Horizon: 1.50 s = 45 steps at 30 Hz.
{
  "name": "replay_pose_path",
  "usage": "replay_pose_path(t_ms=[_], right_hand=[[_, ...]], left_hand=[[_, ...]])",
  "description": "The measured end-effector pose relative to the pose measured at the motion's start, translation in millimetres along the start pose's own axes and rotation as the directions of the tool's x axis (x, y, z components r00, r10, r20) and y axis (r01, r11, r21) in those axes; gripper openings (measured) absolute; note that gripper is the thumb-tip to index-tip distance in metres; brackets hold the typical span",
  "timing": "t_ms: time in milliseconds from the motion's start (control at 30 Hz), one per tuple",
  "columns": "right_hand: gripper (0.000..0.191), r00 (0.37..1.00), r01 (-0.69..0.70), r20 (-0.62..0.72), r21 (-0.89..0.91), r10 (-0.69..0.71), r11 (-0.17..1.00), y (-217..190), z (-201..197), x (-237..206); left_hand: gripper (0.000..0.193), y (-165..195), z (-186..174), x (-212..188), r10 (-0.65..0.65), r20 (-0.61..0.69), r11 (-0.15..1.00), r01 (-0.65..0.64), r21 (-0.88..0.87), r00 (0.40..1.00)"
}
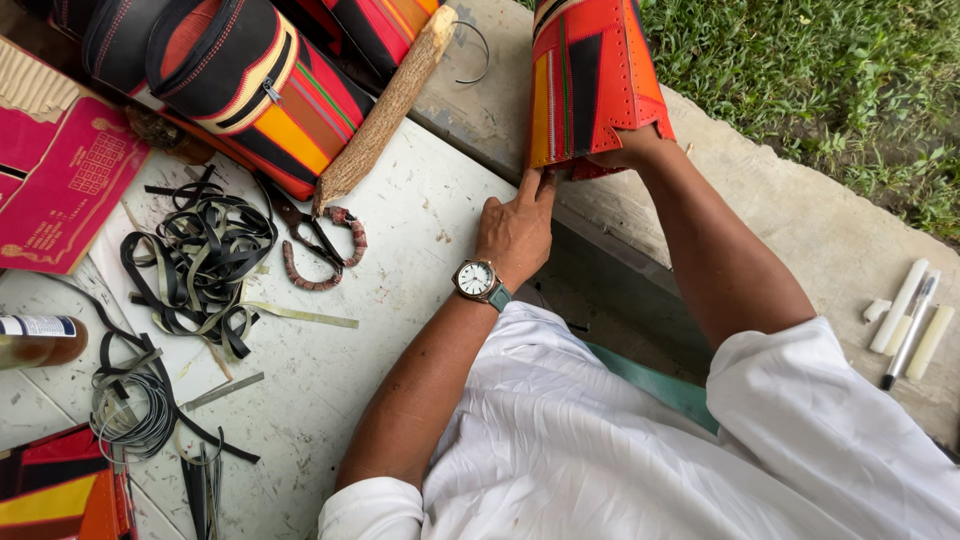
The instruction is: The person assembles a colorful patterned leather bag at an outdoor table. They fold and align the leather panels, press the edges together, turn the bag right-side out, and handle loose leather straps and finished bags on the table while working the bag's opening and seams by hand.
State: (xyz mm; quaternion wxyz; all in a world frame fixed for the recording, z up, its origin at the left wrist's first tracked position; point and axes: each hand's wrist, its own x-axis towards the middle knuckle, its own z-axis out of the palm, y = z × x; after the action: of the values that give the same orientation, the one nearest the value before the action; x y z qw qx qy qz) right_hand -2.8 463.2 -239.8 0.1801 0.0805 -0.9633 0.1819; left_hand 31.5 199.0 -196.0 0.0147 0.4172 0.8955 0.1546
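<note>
A folded piece of red, orange, yellow and black striped leather [590,80] with punched edge holes stands on the concrete ledge [800,230]. My right hand [630,152] is tucked under its lower edge and grips it. My left hand [517,232], with a wristwatch, rests at the edge of the white worktable [400,300], its fingertips touching the bottom corner of the leather piece.
On the table lie black strap offcuts [200,260], scissors with wrapped handles [320,245], a rough wooden stick [385,105], striped bags [240,80], a pink card [60,180] and a bottle [40,338]. White markers [908,320] lie on the ledge; grass beyond.
</note>
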Motion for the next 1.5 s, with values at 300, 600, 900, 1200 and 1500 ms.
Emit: replay_pose_path(t_ms=[300, 600, 900, 1200, 1500], right_hand=[[0.055, 0.993, -0.003, 0.119, 0.04, -0.001, 0.999, 11, -2, -3], [0.067, 0.999, -0.036, -0.025, 0.093, 0.039, 0.995, -9, -8, 22], [0.072, 0.994, -0.039, -0.096, 0.184, 0.057, 0.982, -9, -6, 26], [0.077, 0.993, -0.046, -0.098, 0.23, 0.07, 0.972, -12, -12, 29], [0.082, 0.991, -0.052, -0.097, 0.316, 0.087, 0.947, -18, -16, 32]], left_hand=[[0.063, 3, -2, 0, -0.005, 0.005, 1.0, 0.005, -0.002, 1.0], [0.063, 2, -5, -1, -0.013, 0.031, 1.0, 0.013, -0.016, 0.999], [0.068, 7, -3, 1, -0.059, 0.097, 0.998, 0.056, 0.031, 0.994], [0.067, 6, -3, 1, -0.053, 0.079, 0.999, 0.052, 0.015, 0.995], [0.068, 6, -5, 1, -0.049, 0.064, 0.999, 0.049, 0.003, 0.997]])
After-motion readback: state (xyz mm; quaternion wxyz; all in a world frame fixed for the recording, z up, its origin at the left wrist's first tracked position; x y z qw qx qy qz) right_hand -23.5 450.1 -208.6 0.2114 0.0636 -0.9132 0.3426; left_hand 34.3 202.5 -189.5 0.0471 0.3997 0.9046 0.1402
